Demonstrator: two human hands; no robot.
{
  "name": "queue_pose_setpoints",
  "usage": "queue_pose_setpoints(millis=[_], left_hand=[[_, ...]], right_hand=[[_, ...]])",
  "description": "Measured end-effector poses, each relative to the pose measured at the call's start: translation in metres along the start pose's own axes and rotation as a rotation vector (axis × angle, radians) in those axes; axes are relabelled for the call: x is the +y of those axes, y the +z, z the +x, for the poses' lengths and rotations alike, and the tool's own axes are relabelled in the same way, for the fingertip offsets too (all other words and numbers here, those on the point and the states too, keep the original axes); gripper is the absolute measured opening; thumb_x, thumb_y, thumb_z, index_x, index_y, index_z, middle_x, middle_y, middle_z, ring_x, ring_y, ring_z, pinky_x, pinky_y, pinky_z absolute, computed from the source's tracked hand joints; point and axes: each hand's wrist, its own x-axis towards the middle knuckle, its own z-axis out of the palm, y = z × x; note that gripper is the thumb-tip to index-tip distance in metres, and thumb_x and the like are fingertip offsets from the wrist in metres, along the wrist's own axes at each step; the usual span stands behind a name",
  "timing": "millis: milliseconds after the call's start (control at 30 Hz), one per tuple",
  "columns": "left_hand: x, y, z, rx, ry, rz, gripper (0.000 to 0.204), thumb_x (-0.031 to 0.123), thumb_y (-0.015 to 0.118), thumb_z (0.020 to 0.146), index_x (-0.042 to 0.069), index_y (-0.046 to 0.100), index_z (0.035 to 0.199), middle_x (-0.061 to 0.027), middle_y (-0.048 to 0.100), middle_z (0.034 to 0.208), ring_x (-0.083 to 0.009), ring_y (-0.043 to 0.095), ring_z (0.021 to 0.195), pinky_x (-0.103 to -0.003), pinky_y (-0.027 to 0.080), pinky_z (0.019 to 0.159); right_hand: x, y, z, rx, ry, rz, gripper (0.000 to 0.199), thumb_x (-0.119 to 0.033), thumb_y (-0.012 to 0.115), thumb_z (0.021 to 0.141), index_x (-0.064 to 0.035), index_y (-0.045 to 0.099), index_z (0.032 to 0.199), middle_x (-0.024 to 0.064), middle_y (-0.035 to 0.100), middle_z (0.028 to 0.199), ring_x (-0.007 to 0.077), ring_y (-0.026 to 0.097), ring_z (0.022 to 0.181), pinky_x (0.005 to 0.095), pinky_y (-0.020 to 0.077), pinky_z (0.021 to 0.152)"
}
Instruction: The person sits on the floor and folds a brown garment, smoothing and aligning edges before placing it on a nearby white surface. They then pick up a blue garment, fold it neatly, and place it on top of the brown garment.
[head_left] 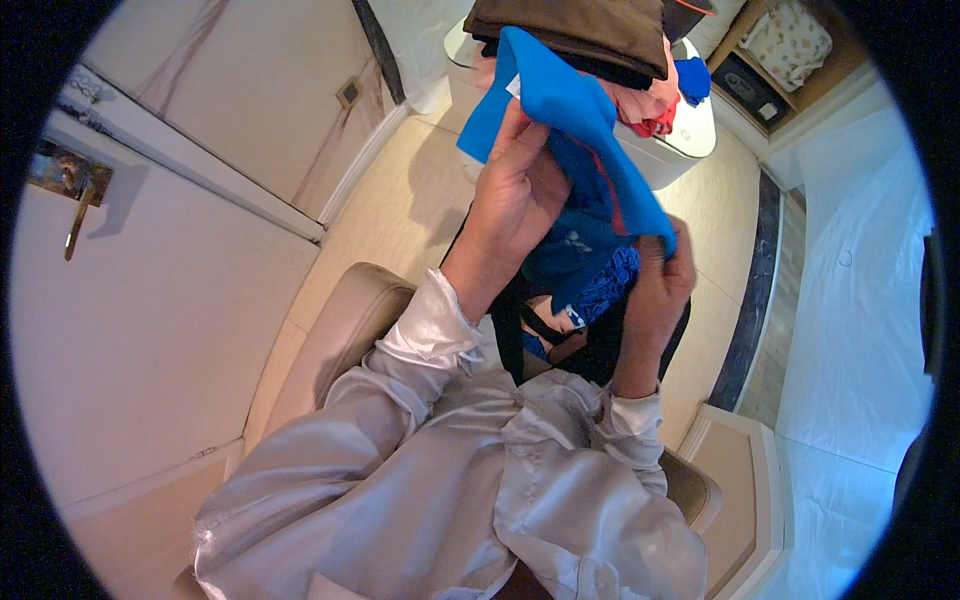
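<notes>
- Grey sleeves of my shirt are filling the lower part of the view, with both my forearms reaching up and away from me.
- My left hand is closing on the upper part of a bright blue cloth, pinching its fabric between thumb and fingers.
- My right hand is gripping the lower end of the same cloth, fingers curled shut around it.
- I am holding the cloth in the air between my hands, its long axis slanting from upper left down to lower right; the left hand is sitting higher and farther out, the right lower and closer to me.
- It is looking soft and creased, with a thin red line along one fold and darker blue patterned fabric bunching underneath.
- Beyond it, a pile of folded clothes is resting on a white bench.
</notes>
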Motion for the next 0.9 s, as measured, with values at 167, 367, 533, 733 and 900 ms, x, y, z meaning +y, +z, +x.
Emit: queue_pose_setpoints(millis=[167, 367, 533, 733, 900], left_hand=[[-0.001, -0.003, 0.000, 0.023, -0.027, 0.017, 0.038, 0.019, 0.052, 0.101, 0.014, 0.046, 0.138, -0.0050, 0.059, 0.132, -0.0245, 0.055, 0.123, -0.044, 0.043, 0.104], [0.005, 0.009, 0.004, 0.004, 0.076, 0.191, 0.047, 0.012, 0.057, 0.097, 0.016, 0.043, 0.142, -0.0020, 0.056, 0.134, -0.0191, 0.055, 0.121, -0.039, 0.045, 0.100], [0.009, 0.007, 0.004, 0.031, 0.065, 0.288, 0.058, 0.002, 0.059, 0.093, 0.016, 0.038, 0.145, -0.0049, 0.053, 0.137, -0.0193, 0.056, 0.118, -0.038, 0.045, 0.101], [-0.007, -0.006, -0.004, -0.060, 0.199, 0.836, 0.044, -0.003, 0.062, 0.090, 0.008, 0.049, 0.131, -0.0064, 0.058, 0.124, -0.0159, 0.059, 0.108, -0.033, 0.049, 0.094], [-0.026, 0.004, -0.019, -0.111, -0.122, 0.695, 0.011, 0.006, 0.062, 0.094, 0.003, 0.065, 0.104, -0.0040, 0.066, 0.092, -0.0106, 0.062, 0.085, -0.027, 0.051, 0.079]], right_hand=[[-0.017, -0.007, 0.027, 0.041, -0.141, 0.079, 0.013, -0.015, 0.058, 0.100, -0.0023, 0.059, 0.103, -0.0021, 0.053, 0.085, 0.0068, 0.046, 0.077, 0.0212, 0.0389, 0.068], [-0.038, -0.014, 0.051, 0.078, -0.187, 0.105, 0.016, -0.019, 0.058, 0.101, -0.0028, 0.061, 0.102, -0.0041, 0.051, 0.085, 0.0045, 0.044, 0.076, 0.0196, 0.0360, 0.065], [-0.042, -0.012, 0.060, 0.168, -0.169, 0.182, 0.021, -0.021, 0.058, 0.101, -0.0022, 0.068, 0.103, -0.0027, 0.062, 0.087, 0.0040, 0.051, 0.077, 0.0196, 0.0409, 0.067], [-0.034, -0.006, 0.058, 0.103, -0.096, 0.298, 0.020, -0.021, 0.057, 0.102, -0.0044, 0.069, 0.101, -0.0023, 0.065, 0.089, 0.0044, 0.056, 0.080, 0.0199, 0.0446, 0.071], [-0.029, 0.000, 0.049, 0.089, -0.060, 0.106, 0.021, -0.021, 0.056, 0.102, -0.0037, 0.067, 0.100, -0.0010, 0.065, 0.087, 0.0062, 0.054, 0.077, 0.0234, 0.0441, 0.067]])
